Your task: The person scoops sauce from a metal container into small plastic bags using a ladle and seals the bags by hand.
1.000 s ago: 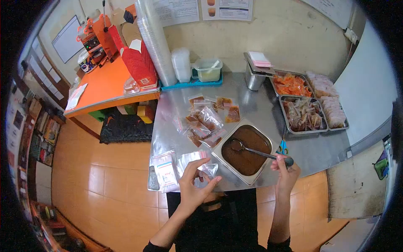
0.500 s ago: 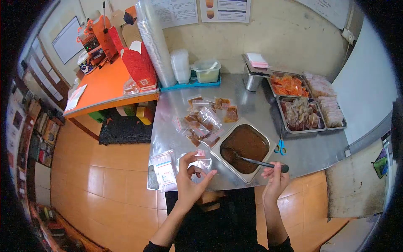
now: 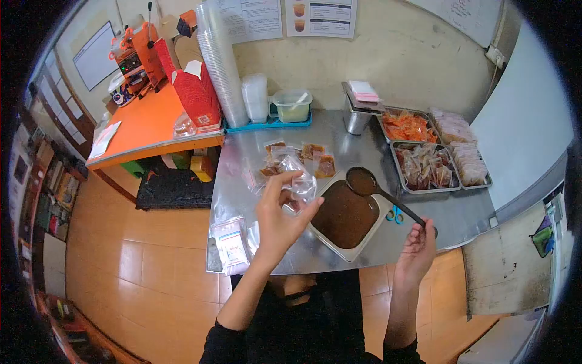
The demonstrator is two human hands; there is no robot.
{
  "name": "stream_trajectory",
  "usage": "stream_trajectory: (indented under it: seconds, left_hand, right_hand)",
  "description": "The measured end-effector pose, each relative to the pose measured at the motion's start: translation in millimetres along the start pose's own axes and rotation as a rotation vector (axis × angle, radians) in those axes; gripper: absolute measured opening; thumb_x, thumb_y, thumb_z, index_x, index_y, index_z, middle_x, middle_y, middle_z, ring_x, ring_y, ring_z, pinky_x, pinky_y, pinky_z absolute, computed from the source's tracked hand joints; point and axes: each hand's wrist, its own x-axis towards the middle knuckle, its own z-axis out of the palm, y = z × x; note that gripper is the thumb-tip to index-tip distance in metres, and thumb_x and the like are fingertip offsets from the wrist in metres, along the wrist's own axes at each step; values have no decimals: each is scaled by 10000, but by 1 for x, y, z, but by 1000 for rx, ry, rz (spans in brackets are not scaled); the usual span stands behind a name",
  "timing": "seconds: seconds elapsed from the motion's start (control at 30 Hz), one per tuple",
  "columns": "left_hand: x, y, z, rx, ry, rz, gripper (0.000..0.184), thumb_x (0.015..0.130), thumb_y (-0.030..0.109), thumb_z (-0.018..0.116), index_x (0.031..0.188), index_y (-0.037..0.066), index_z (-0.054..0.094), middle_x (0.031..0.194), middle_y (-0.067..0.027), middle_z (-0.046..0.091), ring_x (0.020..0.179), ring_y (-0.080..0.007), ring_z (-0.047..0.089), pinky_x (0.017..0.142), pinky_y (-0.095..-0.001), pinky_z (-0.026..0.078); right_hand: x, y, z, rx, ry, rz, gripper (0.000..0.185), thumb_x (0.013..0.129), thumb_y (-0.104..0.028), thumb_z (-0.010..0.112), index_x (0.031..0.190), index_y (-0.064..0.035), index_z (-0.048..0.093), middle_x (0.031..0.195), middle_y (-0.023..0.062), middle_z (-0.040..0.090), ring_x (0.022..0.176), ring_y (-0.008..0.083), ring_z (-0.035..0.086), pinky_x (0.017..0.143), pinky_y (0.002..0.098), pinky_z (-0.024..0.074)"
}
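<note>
My right hand (image 3: pixel 414 253) grips the black handle of a ladle (image 3: pixel 397 204) near its end. Its bowl, filled with brown sauce, is held above the far right edge of a steel pan (image 3: pixel 377 225). More brown sauce (image 3: pixel 342 213) lies in that pan. Closed around a small clear plastic bag (image 3: pixel 299 189), my left hand (image 3: pixel 280 219) is to the left of the pan; the bag's mouth looks spread. Behind it lie several filled sachets (image 3: pixel 324 165) of brown sauce, partly hidden by the hand and bag.
A pack of empty bags (image 3: pixel 232 249) lies at the table's left front corner. Blue-handled scissors (image 3: pixel 395 215) are right of the pan. Trays of bagged food (image 3: pixel 426 167) stand at the right. Stacked cups (image 3: pixel 223 67) and a lidded tub (image 3: pixel 291 107) stand at the back.
The ladle has come up out of the sauce with its bowl full, my right hand moving right and up. My left hand has risen, lifting the clear bag towards the sachets.
</note>
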Motion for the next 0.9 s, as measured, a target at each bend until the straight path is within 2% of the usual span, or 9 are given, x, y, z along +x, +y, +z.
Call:
stream_trajectory:
  seconds: [0.1,0.17,0.23,0.3,0.37,0.43,0.6,0.77,0.9]
  left_hand:
    - [9,2,12,-6,-8,3,563,717,87,840,1212,7,584,1008,-88,613,664,-109,611,610,-252,501]
    - [14,3,19,3,-12,17,587,713,90,841,1233,9,580,1007,-92,616,652,-113,612,609,-253,502]
    - [17,4,26,-22,-31,17,625,718,63,846,1282,23,579,1007,-63,611,755,-88,613,622,-235,514]
    - [18,4,33,-13,-34,34,643,709,69,851,1288,19,577,1016,-72,610,751,-96,614,625,-240,520]
    - [18,5,39,-5,-40,53,660,700,75,856,1294,15,575,1026,-81,609,747,-104,615,629,-245,526]
    - [18,7,45,-10,-116,-44,696,680,84,863,1302,6,561,1040,-104,620,736,-115,626,629,-264,539]
    - [11,3,64,-6,-168,15,759,665,97,868,1339,17,529,1036,-146,630,692,-137,642,611,-288,543]
    - [7,11,75,-24,-207,-21,801,658,134,878,1363,36,509,1015,-155,640,665,-163,660,599,-290,538]
    - [6,14,79,-52,-245,36,784,678,76,829,1372,15,468,1032,-168,602,620,-184,626,582,-296,524]
  right_hand:
    - [-4,5,-10,-60,48,-55,204,977,-194,612,1007,7,622,932,77,662,791,102,623,676,201,519]
    - [-9,17,-19,-112,238,-29,191,974,-192,614,990,-3,639,826,50,665,708,78,605,633,182,501]
    - [-9,19,-28,-127,244,-33,193,973,-194,616,989,-2,641,819,52,668,706,80,612,633,182,504]
    - [-10,13,-25,-142,258,-39,196,972,-195,618,988,-2,643,812,55,671,704,83,618,634,182,507]
    - [-9,-1,-12,-190,176,-169,206,973,-203,617,988,-1,650,800,57,671,692,82,620,631,179,506]
    - [-10,-17,5,-197,162,-206,211,976,-206,613,988,1,654,792,57,670,687,82,618,628,177,504]
    - [-14,-38,33,-278,89,-342,241,986,-224,596,986,8,662,781,57,666,664,78,608,616,179,498]
    - [-18,-40,39,-472,-3,-614,270,1013,-246,547,991,10,632,761,74,652,584,87,572,525,192,467]
    - [-24,-43,43,-577,-87,-780,267,1025,-229,516,994,19,607,740,90,636,545,106,560,487,202,458]
